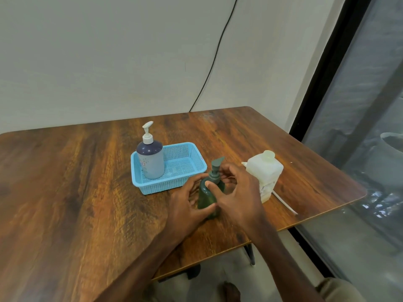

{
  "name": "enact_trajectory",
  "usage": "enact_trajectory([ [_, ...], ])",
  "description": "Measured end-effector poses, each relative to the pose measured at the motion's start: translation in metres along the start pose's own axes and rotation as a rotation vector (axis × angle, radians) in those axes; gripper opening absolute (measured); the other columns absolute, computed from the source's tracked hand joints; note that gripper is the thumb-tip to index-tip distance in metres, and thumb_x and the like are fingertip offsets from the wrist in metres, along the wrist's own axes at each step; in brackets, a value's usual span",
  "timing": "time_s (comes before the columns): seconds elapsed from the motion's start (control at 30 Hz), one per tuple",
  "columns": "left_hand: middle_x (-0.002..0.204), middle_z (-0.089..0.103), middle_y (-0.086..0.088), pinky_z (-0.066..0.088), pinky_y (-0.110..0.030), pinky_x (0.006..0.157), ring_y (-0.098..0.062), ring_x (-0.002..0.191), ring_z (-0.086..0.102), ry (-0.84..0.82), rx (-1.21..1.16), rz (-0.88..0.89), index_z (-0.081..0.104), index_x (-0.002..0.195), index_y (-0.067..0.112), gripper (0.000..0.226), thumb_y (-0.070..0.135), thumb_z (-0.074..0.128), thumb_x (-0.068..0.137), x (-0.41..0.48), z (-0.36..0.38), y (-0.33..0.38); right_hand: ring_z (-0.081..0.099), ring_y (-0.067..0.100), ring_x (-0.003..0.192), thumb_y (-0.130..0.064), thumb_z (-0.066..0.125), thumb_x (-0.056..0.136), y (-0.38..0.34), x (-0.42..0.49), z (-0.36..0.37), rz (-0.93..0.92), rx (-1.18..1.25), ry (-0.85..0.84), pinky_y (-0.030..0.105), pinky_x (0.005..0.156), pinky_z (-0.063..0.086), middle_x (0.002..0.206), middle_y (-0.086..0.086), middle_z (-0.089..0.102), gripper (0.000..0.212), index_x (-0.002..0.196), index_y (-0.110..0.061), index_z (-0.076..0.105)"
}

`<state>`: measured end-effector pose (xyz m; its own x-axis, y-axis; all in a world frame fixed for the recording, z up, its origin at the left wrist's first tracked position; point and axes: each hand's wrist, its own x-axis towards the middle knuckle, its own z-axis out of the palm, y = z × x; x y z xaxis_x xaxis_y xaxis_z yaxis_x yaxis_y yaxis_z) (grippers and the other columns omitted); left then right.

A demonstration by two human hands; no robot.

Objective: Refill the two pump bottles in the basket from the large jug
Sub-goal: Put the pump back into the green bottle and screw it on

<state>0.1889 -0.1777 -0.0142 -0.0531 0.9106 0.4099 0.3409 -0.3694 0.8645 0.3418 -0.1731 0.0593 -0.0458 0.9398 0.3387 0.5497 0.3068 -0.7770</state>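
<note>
The green pump bottle [206,197] stands upright on the wooden table [76,182], out of the basket, between the two hands. The left hand [185,205] grips its body from the left, with the fingers wrapped round the far side and the thumb laid across the front low down. The right hand [237,192] comes in from the right and grasps the top of the same bottle: its thumb presses on the shoulder just below the pump collar and its fingers curl round behind the neck. The pump head sticks up above the right hand's fingers, and the pump sits on the bottle.

Just beyond the left hand's fingertips lies the blue basket [161,186]. In its left end, farther from both hands, stands the second pump bottle [151,162], blue-grey with a white pump, upright. The rest of the basket holds nothing.

Just to the right of the right hand, partly hidden behind its back, stands the large whitish jug [267,171], upright on the table. A thin clear tube [284,202] lies on the table to the right of that hand's wrist, past the jug's base.
</note>
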Motion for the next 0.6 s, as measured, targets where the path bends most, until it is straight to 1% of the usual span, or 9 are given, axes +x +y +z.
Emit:
enact_trajectory([
  [0.1, 0.127, 0.069, 0.022, 0.056, -0.02, 0.098, 0.004, 0.117, 0.068, -0.001, 0.006, 0.009, 0.057, 0.135, 0.035, 0.074, 0.026, 0.096, 0.073, -0.001, -0.001, 0.002, 0.064, -0.003, 0.095, -0.039, 0.087, 0.075, 0.002, 0.0, 0.004, 0.024, 0.039, 0.038, 0.018, 0.082, 0.057, 0.104, -0.021, 0.066, 0.044, 0.112, -0.031, 0.064],
  [0.2, 0.127, 0.065, 0.029, 0.054, -0.015, 0.098, 0.009, 0.118, 0.064, -0.036, 0.035, -0.008, 0.053, 0.134, 0.043, 0.073, 0.032, 0.095, 0.075, 0.0, -0.003, 0.004, 0.061, -0.006, 0.095, -0.044, 0.087, 0.073, 0.002, 0.002, 0.006, 0.073, 0.052, 0.03, 0.012, 0.08, 0.053, 0.103, -0.026, 0.061, 0.048, 0.109, -0.038, 0.056],
  [0.27, 0.132, 0.057, 0.036, 0.053, -0.019, 0.104, 0.013, 0.123, 0.058, -0.12, 0.082, -0.03, 0.047, 0.137, 0.048, 0.077, 0.047, 0.091, 0.074, 0.003, -0.008, 0.007, 0.06, -0.008, 0.097, -0.048, 0.086, 0.073, 0.004, 0.001, 0.006, 0.081, 0.08, -0.006, 0.012, 0.081, 0.053, 0.105, -0.028, 0.058, 0.051, 0.111, -0.041, 0.053],
  [0.33, 0.139, 0.049, 0.04, 0.048, -0.024, 0.111, 0.016, 0.131, 0.048, -0.199, 0.109, -0.059, 0.043, 0.141, 0.055, 0.083, 0.061, 0.088, 0.07, 0.005, -0.019, 0.009, 0.059, -0.01, 0.102, -0.052, 0.085, 0.072, 0.011, -0.002, 0.004, 0.07, 0.124, -0.059, 0.011, 0.082, 0.052, 0.113, -0.028, 0.059, 0.057, 0.118, -0.041, 0.054],
  [0.37, 0.144, 0.047, 0.039, 0.045, -0.029, 0.113, 0.013, 0.135, 0.045, -0.211, 0.105, -0.078, 0.043, 0.142, 0.058, 0.086, 0.065, 0.088, 0.068, 0.006, -0.028, 0.01, 0.058, -0.012, 0.104, -0.055, 0.084, 0.071, 0.016, -0.003, 0.003, 0.07, 0.15, -0.091, 0.01, 0.082, 0.051, 0.117, -0.028, 0.059, 0.061, 0.123, -0.04, 0.055],
  [0.43, 0.152, 0.044, 0.034, 0.043, -0.04, 0.115, -0.001, 0.142, 0.043, -0.198, 0.086, -0.128, 0.044, 0.143, 0.062, 0.09, 0.075, 0.085, 0.064, 0.007, -0.046, 0.016, 0.056, -0.016, 0.106, -0.062, 0.081, 0.07, 0.024, -0.006, 0.0, 0.083, 0.183, -0.165, 0.011, 0.085, 0.05, 0.121, -0.033, 0.056, 0.07, 0.131, -0.042, 0.052],
  [0.5, 0.15, 0.049, 0.029, 0.047, -0.048, 0.114, -0.008, 0.141, 0.048, -0.164, 0.049, -0.143, 0.05, 0.141, 0.059, 0.085, 0.08, 0.078, 0.064, 0.01, -0.059, 0.024, 0.053, -0.017, 0.107, -0.067, 0.08, 0.069, 0.03, -0.007, 0.0, 0.085, 0.173, -0.241, 0.012, 0.09, 0.049, 0.119, -0.04, 0.051, 0.075, 0.133, -0.046, 0.048],
  [0.53, 0.145, 0.055, 0.026, 0.05, -0.047, 0.112, -0.008, 0.135, 0.054, -0.125, 0.035, -0.123, 0.055, 0.138, 0.054, 0.078, 0.077, 0.077, 0.067, 0.013, -0.061, 0.028, 0.051, -0.02, 0.106, -0.068, 0.08, 0.068, 0.032, -0.008, 0.001, 0.079, 0.153, -0.266, 0.01, 0.089, 0.047, 0.117, -0.044, 0.048, 0.076, 0.133, -0.048, 0.045],
  [0.6, 0.129, 0.066, 0.025, 0.057, -0.037, 0.103, -0.006, 0.12, 0.064, -0.024, 0.027, -0.077, 0.066, 0.125, 0.044, 0.061, 0.069, 0.079, 0.07, 0.021, -0.054, 0.036, 0.047, -0.025, 0.101, -0.065, 0.081, 0.069, 0.033, -0.009, 0.005, 0.068, 0.125, -0.269, 0.003, 0.083, 0.041, 0.112, -0.049, 0.042, 0.075, 0.131, -0.051, 0.041],
])
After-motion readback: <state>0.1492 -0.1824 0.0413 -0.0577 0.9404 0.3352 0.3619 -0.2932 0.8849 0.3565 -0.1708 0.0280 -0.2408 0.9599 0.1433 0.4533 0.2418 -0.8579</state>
